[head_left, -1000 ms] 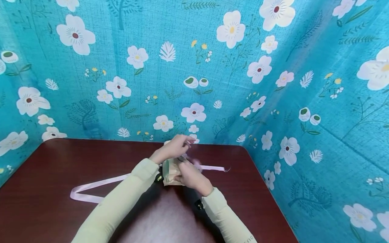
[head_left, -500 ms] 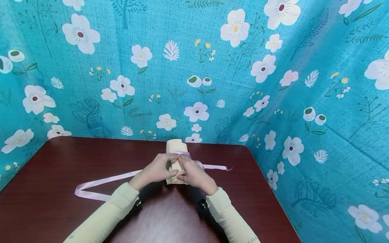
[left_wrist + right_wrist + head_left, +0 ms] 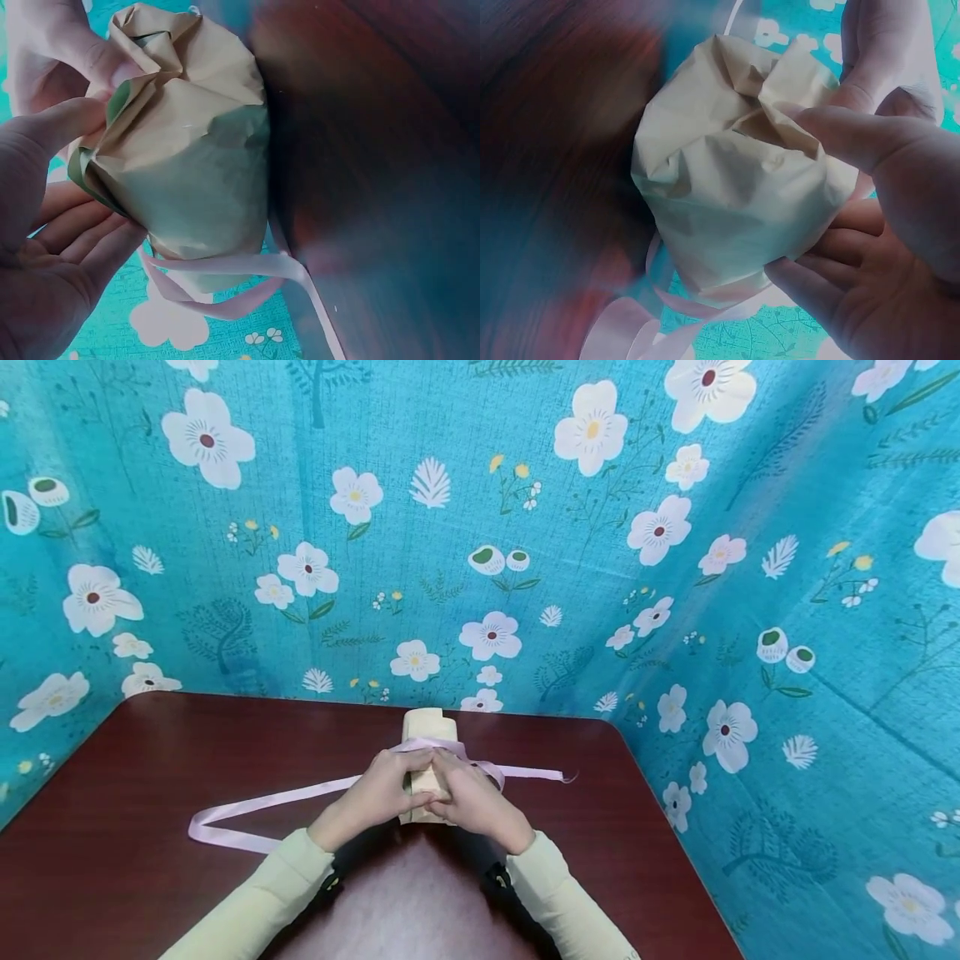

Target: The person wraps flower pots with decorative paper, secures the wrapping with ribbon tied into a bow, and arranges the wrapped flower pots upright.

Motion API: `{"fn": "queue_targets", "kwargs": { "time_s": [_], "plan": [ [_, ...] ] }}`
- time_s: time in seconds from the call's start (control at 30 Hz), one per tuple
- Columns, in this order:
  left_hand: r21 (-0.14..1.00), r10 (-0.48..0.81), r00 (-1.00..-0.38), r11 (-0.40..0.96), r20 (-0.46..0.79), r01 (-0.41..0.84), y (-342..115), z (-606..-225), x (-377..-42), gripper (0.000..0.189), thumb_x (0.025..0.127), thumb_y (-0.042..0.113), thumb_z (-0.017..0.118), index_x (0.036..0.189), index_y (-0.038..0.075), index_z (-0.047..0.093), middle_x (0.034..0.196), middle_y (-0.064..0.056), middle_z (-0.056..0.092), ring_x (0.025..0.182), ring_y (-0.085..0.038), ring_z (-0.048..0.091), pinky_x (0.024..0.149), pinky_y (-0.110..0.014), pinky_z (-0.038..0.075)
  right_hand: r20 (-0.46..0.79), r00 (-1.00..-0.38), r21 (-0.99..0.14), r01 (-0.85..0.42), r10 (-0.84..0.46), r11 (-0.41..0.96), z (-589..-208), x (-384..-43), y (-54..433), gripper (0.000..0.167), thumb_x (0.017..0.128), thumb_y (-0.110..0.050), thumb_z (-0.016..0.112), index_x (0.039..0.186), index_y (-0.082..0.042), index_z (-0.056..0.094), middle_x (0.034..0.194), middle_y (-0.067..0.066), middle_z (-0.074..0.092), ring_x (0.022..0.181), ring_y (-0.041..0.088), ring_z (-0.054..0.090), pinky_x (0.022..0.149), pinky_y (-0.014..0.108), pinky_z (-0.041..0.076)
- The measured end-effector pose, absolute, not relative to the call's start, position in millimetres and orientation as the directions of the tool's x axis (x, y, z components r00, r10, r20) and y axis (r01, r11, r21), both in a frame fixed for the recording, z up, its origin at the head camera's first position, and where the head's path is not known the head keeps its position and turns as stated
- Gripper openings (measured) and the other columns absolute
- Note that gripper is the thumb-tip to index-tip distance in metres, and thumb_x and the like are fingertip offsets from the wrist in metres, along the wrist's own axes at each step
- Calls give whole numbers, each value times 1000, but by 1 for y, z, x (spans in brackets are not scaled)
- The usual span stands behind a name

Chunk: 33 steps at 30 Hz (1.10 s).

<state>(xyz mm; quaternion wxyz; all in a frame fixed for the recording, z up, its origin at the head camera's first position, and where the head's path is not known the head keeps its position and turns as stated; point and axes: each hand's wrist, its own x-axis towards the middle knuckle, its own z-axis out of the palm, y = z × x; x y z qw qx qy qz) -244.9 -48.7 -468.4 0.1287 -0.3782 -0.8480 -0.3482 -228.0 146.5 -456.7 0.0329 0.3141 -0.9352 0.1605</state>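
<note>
A bundle wrapped in tan paper (image 3: 429, 724) lies on the table, its crumpled, folded end (image 3: 161, 82) towards the person. Lilac ribbon (image 3: 292, 796) passes over the bundle and trails away to both sides. My left hand (image 3: 375, 789) holds the bundle's left side, thumb on a paper fold and fingers along the upper side. From the right my right hand (image 3: 480, 802) grips it likewise, its thumb (image 3: 847, 131) pressed at the open fold. Both hands meet over the near end, with thumb tips close together. In the head view they hide much of the paper.
The dark red-brown table (image 3: 600, 843) ends at a blue flowered cloth (image 3: 420, 568) behind and to the right. On the right the ribbon forms a loose coil (image 3: 619, 330) beside the bundle. Its frayed tail (image 3: 543, 773) lies beyond.
My left hand has come down from above the bundle's far part to its near left side. My right hand stays at the near end, and the thumbs have drawn together. The view has shifted slightly.
</note>
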Motion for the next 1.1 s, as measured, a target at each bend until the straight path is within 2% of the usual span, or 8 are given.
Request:
{"fn": "queue_targets", "kwargs": {
  "time_s": [0.1, 0.4, 0.5, 0.57, 0.73, 0.8, 0.93, 1.1],
  "plan": [
    [486, 541, -690, 491, 480, 723, -50, -467, -242, 56, 76, 20, 92, 126, 4, 71, 123, -8, 73, 109, -21, 67, 88, -37, 58, 183, -796, -271, -605, -577, 749, -457, -226, 143, 75, 88, -29, 81, 150, -5, 45, 150, 10, 52, 120, 18, 57, 103, 36, 50],
    [483, 523, -722, 537, 452, 691, -60, -462, -234, 60, 75, 15, 92, 127, -3, 69, 123, -15, 72, 105, -25, 69, 81, -38, 58, 203, -772, -351, -631, -602, 692, -461, -226, 134, 70, 90, -30, 79, 148, -10, 46, 143, 4, 55, 105, 12, 58, 90, 27, 53],
    [472, 525, -718, 541, 458, 696, -60, -463, -234, 56, 75, 15, 92, 123, -5, 71, 121, -17, 72, 106, -27, 70, 81, -39, 59, 183, -747, -453, -641, -639, 620, -459, -231, 142, 66, 92, -26, 77, 149, -10, 47, 140, 2, 57, 102, 13, 58, 87, 28, 54],
    [450, 532, -706, 545, 467, 708, -59, -463, -235, 49, 74, 15, 91, 116, -5, 74, 118, -18, 73, 108, -30, 70, 83, -41, 59, 179, -748, -580, -605, -639, 545, -458, -237, 152, 60, 94, -17, 73, 148, -7, 49, 139, 4, 60, 107, 17, 61, 91, 33, 55],
    [420, 540, -696, 556, 474, 717, -59, -463, -236, 35, 74, 16, 92, 100, -3, 79, 113, -19, 75, 110, -33, 70, 92, -46, 56, 254, -849, -756, -473, -464, 452, -451, -253, 181, 49, 92, 3, 65, 141, 2, 55, 127, 20, 68, 112, 38, 68, 93, 51, 56],
    [441, 537, -707, 552, 461, 707, -60, -461, -235, 34, 75, 16, 91, 100, -3, 79, 113, -20, 74, 111, -34, 69, 93, -47, 56, 256, -890, -743, -431, -377, 513, -451, -259, 189, 50, 90, 2, 68, 139, 3, 55, 122, 24, 69, 109, 42, 68, 91, 53, 56],
    [466, 535, -712, 538, 455, 702, -61, -460, -234, 21, 75, 13, 91, 86, 2, 76, 113, -20, 74, 112, -34, 69, 91, -46, 56, 112, -945, -676, -299, -307, 673, -466, -271, 196, 61, 84, -1, 76, 139, 10, 52, 119, 24, 70, 112, 38, 67, 95, 50, 54],
    [464, 526, -716, 546, 459, 698, -59, -462, -232, 20, 76, 14, 90, 82, 5, 74, 111, -16, 75, 107, -32, 70, 88, -45, 57, 49, -951, -634, -266, -306, 726, -484, -279, 208, 36, 82, 5, 77, 117, 10, 69, 87, 13, 77, 86, 22, 74, 78, 34, 59]
  ]
}}
